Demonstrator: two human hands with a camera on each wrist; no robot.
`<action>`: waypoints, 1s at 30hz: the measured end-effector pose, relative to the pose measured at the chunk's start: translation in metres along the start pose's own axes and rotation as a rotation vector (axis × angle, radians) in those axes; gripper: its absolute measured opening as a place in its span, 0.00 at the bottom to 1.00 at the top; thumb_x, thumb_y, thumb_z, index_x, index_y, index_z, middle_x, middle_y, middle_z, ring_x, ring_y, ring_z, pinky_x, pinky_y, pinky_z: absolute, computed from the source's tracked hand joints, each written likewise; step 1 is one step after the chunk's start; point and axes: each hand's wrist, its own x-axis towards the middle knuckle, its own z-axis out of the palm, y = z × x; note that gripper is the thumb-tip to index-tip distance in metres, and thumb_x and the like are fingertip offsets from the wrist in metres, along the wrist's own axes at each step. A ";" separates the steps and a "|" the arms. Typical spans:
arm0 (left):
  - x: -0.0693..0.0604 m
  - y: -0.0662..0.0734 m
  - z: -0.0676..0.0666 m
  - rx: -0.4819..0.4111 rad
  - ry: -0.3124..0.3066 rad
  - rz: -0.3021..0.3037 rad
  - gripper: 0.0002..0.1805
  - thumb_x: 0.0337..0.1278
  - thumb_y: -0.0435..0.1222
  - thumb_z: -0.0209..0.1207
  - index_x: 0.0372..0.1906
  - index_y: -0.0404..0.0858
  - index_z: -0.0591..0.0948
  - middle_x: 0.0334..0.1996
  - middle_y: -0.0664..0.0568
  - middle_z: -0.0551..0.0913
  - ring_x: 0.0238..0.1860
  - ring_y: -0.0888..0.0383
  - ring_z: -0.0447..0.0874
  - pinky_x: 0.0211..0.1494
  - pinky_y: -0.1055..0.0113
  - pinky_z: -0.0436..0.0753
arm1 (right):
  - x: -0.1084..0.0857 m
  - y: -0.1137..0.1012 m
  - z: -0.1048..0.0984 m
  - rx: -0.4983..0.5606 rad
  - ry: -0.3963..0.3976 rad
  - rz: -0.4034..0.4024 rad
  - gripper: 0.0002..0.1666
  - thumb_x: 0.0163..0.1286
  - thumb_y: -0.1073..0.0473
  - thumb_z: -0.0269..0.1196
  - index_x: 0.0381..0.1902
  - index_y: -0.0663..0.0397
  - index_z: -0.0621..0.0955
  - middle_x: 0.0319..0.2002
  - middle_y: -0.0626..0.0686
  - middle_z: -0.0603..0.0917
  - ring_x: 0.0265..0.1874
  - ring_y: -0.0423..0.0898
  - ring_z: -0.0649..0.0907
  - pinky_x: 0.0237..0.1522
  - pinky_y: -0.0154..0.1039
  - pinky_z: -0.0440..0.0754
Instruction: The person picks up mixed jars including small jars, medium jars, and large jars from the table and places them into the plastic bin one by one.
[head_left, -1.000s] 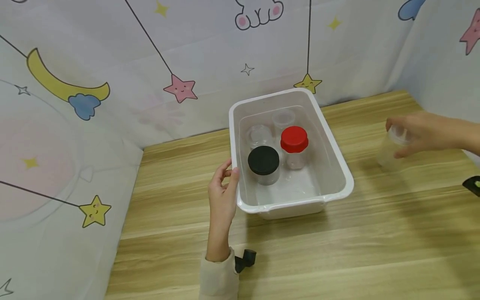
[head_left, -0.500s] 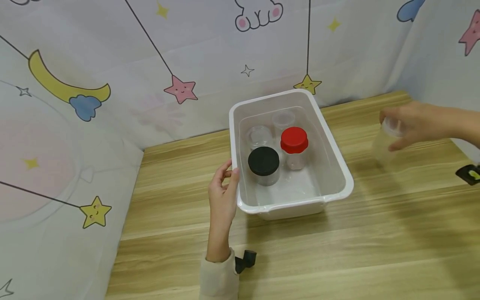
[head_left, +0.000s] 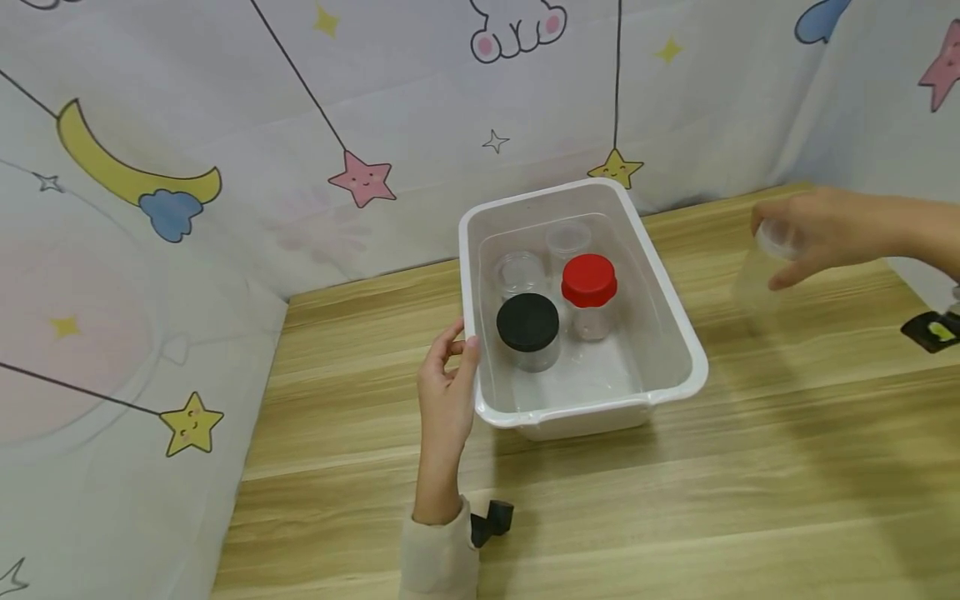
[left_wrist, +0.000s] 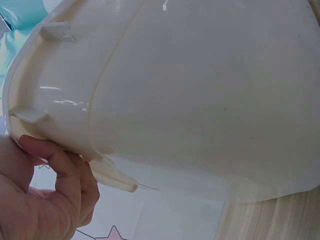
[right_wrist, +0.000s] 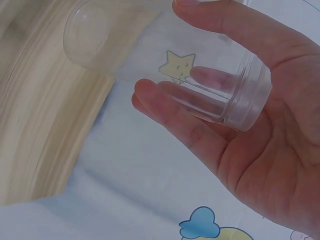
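Observation:
My left hand (head_left: 446, 379) grips the rim of a white plastic tub (head_left: 592, 421) at its left side, thumb at the rim and fingers curled beneath it, as the left wrist view shows. To the right of the tub, my right hand (head_left: 817, 233) holds a clear plastic jar (right_wrist: 150, 50) by its lidded end. In the right wrist view, thumb and fingers wrap round the jar. Inside the tub stand a black-lidded jar (head_left: 528, 323), a red-lidded jar (head_left: 588, 282) and two clear-lidded jars, one at left (head_left: 521, 273) and one at the back (head_left: 568, 238).
The tub stands on a wood-grain table (head_left: 337, 417). A white curtain (head_left: 420, 100) printed with stars hangs behind and at both sides. A black wrist mount (head_left: 492, 522) sits by my left sleeve (head_left: 440, 554), and another mount (head_left: 932, 331) is under my right wrist.
My right hand has moved left and slightly away from me, carrying the clear jar toward the tub. The left hand and the tub have stayed in place.

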 end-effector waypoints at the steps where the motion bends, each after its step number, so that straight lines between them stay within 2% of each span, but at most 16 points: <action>1: 0.000 0.000 0.000 0.002 0.001 0.001 0.22 0.72 0.40 0.57 0.64 0.34 0.76 0.42 0.39 0.79 0.32 0.38 0.86 0.37 0.57 0.87 | 0.001 0.000 -0.001 -0.004 0.001 -0.008 0.36 0.47 0.55 0.81 0.47 0.66 0.75 0.36 0.55 0.82 0.33 0.49 0.81 0.32 0.47 0.81; 6: 0.000 -0.001 -0.001 -0.001 -0.002 -0.005 0.22 0.72 0.40 0.58 0.64 0.35 0.77 0.41 0.40 0.79 0.32 0.38 0.86 0.37 0.58 0.87 | 0.004 -0.003 -0.006 -0.025 0.015 -0.034 0.36 0.47 0.54 0.81 0.47 0.64 0.75 0.35 0.53 0.82 0.32 0.47 0.80 0.30 0.45 0.79; 20: 0.000 -0.002 -0.002 -0.019 -0.013 0.004 0.22 0.71 0.41 0.58 0.64 0.35 0.76 0.42 0.40 0.78 0.34 0.35 0.86 0.37 0.57 0.87 | 0.015 -0.011 -0.026 -0.032 0.006 -0.062 0.37 0.49 0.54 0.80 0.49 0.63 0.73 0.36 0.56 0.82 0.33 0.49 0.81 0.32 0.47 0.80; 26: 0.000 -0.001 -0.001 -0.021 -0.010 0.004 0.22 0.71 0.40 0.58 0.64 0.35 0.76 0.41 0.40 0.79 0.33 0.36 0.86 0.37 0.58 0.87 | 0.016 -0.014 -0.038 -0.019 -0.015 -0.038 0.37 0.51 0.50 0.79 0.51 0.61 0.73 0.40 0.59 0.82 0.36 0.52 0.81 0.35 0.49 0.81; 30: 0.000 0.000 -0.001 -0.020 -0.008 0.003 0.22 0.71 0.40 0.58 0.64 0.34 0.76 0.41 0.40 0.79 0.33 0.37 0.86 0.37 0.58 0.87 | 0.017 -0.015 -0.044 -0.048 -0.025 -0.029 0.38 0.51 0.48 0.79 0.51 0.60 0.73 0.39 0.58 0.82 0.35 0.50 0.81 0.35 0.48 0.80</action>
